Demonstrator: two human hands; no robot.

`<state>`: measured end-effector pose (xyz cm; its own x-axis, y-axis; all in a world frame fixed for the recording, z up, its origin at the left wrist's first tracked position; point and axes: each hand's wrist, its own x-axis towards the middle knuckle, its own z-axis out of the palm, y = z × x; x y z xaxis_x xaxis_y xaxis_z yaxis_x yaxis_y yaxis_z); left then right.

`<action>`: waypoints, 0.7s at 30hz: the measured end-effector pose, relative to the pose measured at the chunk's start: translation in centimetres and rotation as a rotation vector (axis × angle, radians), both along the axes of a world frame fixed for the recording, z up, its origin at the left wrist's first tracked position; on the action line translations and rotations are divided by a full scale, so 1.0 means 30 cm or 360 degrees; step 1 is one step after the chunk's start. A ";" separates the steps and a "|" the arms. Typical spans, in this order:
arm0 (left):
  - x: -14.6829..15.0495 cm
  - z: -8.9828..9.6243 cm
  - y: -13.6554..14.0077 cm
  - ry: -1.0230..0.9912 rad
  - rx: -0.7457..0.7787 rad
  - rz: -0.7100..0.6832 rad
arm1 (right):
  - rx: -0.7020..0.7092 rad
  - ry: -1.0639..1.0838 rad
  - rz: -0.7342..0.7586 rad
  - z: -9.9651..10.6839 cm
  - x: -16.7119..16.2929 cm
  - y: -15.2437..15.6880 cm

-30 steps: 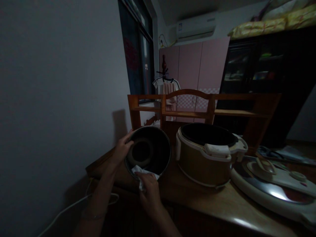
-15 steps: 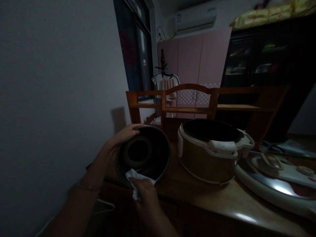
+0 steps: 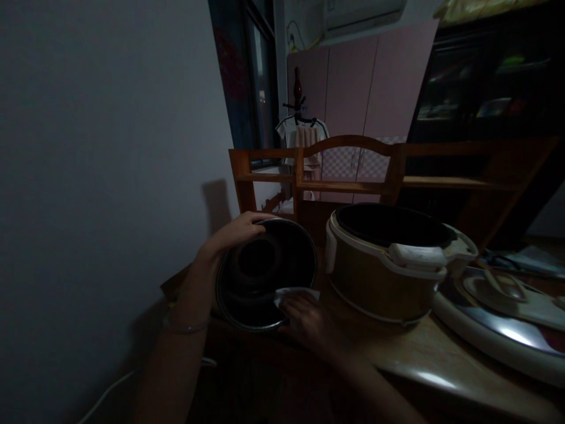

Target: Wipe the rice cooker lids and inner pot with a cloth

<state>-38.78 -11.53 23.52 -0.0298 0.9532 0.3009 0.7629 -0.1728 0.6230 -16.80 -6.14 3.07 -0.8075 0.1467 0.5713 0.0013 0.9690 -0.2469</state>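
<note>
A dark, round inner pot (image 3: pixel 260 294) is tilted on its side, its mouth facing me, at the left end of the wooden desk. My left hand (image 3: pixel 238 234) grips its upper left rim, thumb inside and fingers over the outside. My right hand (image 3: pixel 304 318) is closed on a white cloth (image 3: pixel 293 292), possibly a paper wipe, and presses it at the pot's lower right rim. To the right stands the cooker body (image 3: pixel 384 277), greenish with cream handles and a black interior. Its lid (image 3: pixel 498 324) lies on the desk further right.
The wooden desk (image 3: pixel 415 353) has a raised shelf frame (image 3: pixel 348 187) along its back. A grey wall (image 3: pixel 110 147) rises close on my left. Behind are pink cabinets (image 3: pixel 348 88) and a coat stand with hung clothes (image 3: pixel 304 138). A white cable (image 3: pixel 106 393) hangs at lower left.
My right hand has slid the cloth from the pot's lower left inside to its lower right rim. My left hand stays on the upper rim. The whole view has shifted slightly.
</note>
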 end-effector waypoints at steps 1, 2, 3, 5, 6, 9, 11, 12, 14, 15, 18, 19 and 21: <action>0.003 -0.001 -0.007 -0.0007 0.0016 0.0020 | 0.0038 -0.0009 -0.0019 0.007 0.009 0.013; 0.004 -0.002 -0.012 -0.0010 0.0032 0.0048 | 0.0078 -0.0013 -0.0043 0.014 0.017 0.025; 0.004 -0.003 -0.016 -0.0013 0.0045 0.0079 | 0.0118 -0.0011 -0.0065 0.020 0.022 0.034; 0.002 -0.004 -0.020 -0.0020 0.0054 0.0127 | 0.0171 -0.0003 -0.0088 0.031 0.026 0.048; 0.001 -0.005 -0.019 -0.0026 0.0052 0.0139 | 0.0174 -0.0004 -0.0081 0.035 0.026 0.052; 0.005 -0.008 -0.013 -0.0053 0.0035 0.0137 | 0.0109 -0.0038 -0.0033 0.044 0.021 0.053; 0.017 -0.010 -0.006 -0.0110 -0.0018 0.0116 | 0.0066 -0.0068 -0.0027 0.043 0.022 0.049; 0.025 -0.010 -0.002 -0.0140 -0.0049 0.0102 | 0.0055 -0.0076 -0.0036 0.041 0.024 0.046; 0.045 -0.009 0.007 -0.0162 -0.0096 0.0069 | 0.0045 -0.0104 -0.0064 0.030 0.031 0.042; 0.056 -0.008 0.012 -0.0147 -0.0109 0.0051 | 0.0035 -0.0127 -0.0078 0.024 0.036 0.041; 0.085 -0.001 0.028 -0.0060 -0.0123 0.0008 | -0.0025 -0.0191 -0.0139 -0.002 0.047 0.040; 0.091 0.001 0.033 -0.0039 -0.0118 -0.0006 | -0.0050 -0.0204 -0.0158 -0.012 0.050 0.041; 0.097 0.004 0.042 -0.0033 -0.0105 -0.0049 | -0.0094 -0.0220 -0.0190 -0.033 0.054 0.044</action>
